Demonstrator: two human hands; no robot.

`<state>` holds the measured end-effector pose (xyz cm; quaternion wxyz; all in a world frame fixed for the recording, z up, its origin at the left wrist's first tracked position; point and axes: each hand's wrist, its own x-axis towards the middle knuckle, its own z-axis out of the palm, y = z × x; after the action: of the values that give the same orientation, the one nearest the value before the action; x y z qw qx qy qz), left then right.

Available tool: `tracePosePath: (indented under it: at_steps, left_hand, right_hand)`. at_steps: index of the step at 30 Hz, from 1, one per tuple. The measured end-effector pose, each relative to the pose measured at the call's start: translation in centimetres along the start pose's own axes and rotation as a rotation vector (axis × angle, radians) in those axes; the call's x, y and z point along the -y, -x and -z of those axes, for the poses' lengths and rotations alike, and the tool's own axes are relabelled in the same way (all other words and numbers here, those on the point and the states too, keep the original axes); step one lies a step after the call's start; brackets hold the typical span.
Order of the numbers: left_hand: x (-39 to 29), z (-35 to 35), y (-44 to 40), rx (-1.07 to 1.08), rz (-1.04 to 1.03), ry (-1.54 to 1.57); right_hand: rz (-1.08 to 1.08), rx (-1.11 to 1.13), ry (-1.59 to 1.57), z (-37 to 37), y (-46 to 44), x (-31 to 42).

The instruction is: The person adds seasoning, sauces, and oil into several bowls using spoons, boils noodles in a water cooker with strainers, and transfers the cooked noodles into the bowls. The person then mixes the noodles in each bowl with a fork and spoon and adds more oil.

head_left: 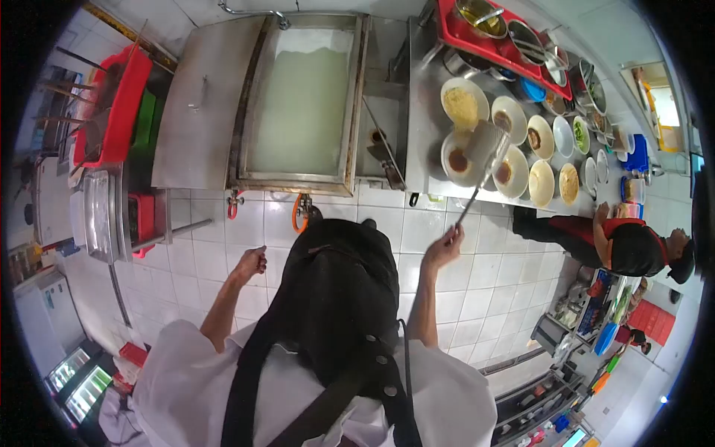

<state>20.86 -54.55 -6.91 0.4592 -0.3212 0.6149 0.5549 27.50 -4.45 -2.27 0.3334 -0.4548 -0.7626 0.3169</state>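
Note:
My right hand [445, 247] is closed round the dark handle of a metal strainer [488, 144], whose basket hangs over the bowls on the steel counter [428, 153]. Beneath and beside it lie a bowl with dark sauce [456, 159], another sauce bowl [505, 173] and a bowl of yellow noodles [462, 104]. The basket's contents cannot be made out. Away from the counter, my left hand [255, 261] is curled closed over the floor, with nothing visible in it.
A steel vat of cloudy liquid [302, 112] stands ahead, with a steel lid [205, 104] to its left. Red tray [447, 26] holds pots. Far left is a red bin [123, 112]. A co-worker [633, 246] stands at the counter's right.

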Motion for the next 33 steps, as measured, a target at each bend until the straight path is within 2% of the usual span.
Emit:
tracePosePath:
  at_steps: [1,3,5,6,8,11,13,14,15,16,18,19,20,21,22,23,25,26,27,28,29,30,31,32,33]
  left_hand:
    - [0.6,0.5,0.2,-0.035,0.018,-0.023]
    - [2.6,1.4,0.0,-0.06,-0.001,-0.055]
    - [3.3,1.7,1.0,-0.139,0.027,-0.23]
    - [5.3,2.8,0.4,-0.096,-0.026,-0.149]
    - [7.7,3.1,0.0,-0.127,0.025,-0.2]
    - [12.9,3.6,-1.0,-0.181,0.075,-0.215]
    - [18.2,4.2,-1.8,-0.126,-0.122,-0.069]
    - [18.8,3.8,-1.2,-0.136,-0.15,-0.259]
    - [19.7,3.2,-0.5,-0.15,-0.173,-0.445]
    - [22.0,2.2,0.2,-0.162,-0.177,-0.408]
    - [27.3,0.7,1.5,-0.097,-0.18,-0.183]
    - [29.9,0.6,2.5,-0.079,-0.182,-0.076]
    - [31.0,0.6,1.9,-0.085,-0.215,0.048]
    - [30.9,1.4,0.2,-0.111,-0.27,0.175]
    - [30.6,2.1,-1.6,-0.125,-0.482,-0.455]
    - [30.5,2.0,-3.0,-0.121,-0.608,-1.111]
    - [26.5,1.9,-2.9,-0.229,-0.06,-0.268]
    - [23.4,2.2,-1.7,-0.284,-0.005,-0.211]
    - [22.0,2.8,-2.3,-0.291,-0.017,-0.197]
    - [21.1,3.3,-2.4,-0.34,-0.125,0.011]
    - [20.2,3.9,-2.3,-0.384,-0.23,0.216]
    - [19.2,4.1,-2.0,-0.382,-0.24,0.226]
    - [17.4,4.3,-0.6,-0.459,-0.312,0.372]
    - [16.3,4.4,1.0,-0.531,-0.377,0.518]
    - [16.3,4.0,2.4,-0.529,-0.381,0.525]
  right_hand:
    - [-0.041,0.014,-0.019,-0.9,-0.3,-0.3]
    - [0.032,-0.042,-0.094,-2.2,-1.0,-0.6]
    - [0.094,-0.089,-0.02,-3.0,-1.9,-1.7]
    - [0.05,-0.044,-0.027,-2.9,-2.3,-1.4]
    - [-0.003,0.009,-0.026,-2.0,-2.7,0.9]
    - [0.105,-0.046,-0.083,-1.2,-3.9,4.7]
    - [-0.053,0.008,-0.155,-1.6,-2.8,2.8]
    - [-0.057,0.021,-0.275,-2.5,-2.0,-0.3]
    - [0.103,-0.065,-0.118,-2.2,-1.3,-2.4]
    - [0.05,-0.035,-0.07,0.4,-1.1,2.3]
    - [0.094,0.054,-0.082,2.2,-1.8,4.7]
    - [0.384,0.036,-0.025,2.0,-3.0,2.8]
    - [0.486,0.016,-0.22,0.9,-5.0,0.5]
    - [0.216,0.154,-0.584,0.1,-5.7,6.0]
    - [0.339,0.258,-0.32,-0.9,-6.1,11.6]
    - [0.478,0.332,-0.037,-1.0,-6.0,17.4]
    - [0.796,0.549,-0.299,-5.7,-5.3,26.9]
    - [0.443,0.834,-0.505,-8.4,-3.5,30.8]
    - [0.359,1.147,-0.62,-10.6,-0.9,36.4]
    - [0.733,1.123,-0.362,-16.0,-1.4,37.9]
    - [0.484,1.232,-0.475,-16.1,2.3,44.0]
    - [0.167,1.325,-0.498,-16.6,5.6,48.3]
    - [0.086,1.416,-0.589,-19.6,7.9,50.3]
    - [0.201,1.617,-0.655,-22.1,9.9,53.1]
    - [0.102,1.707,-0.671,-24.5,11.6,55.6]
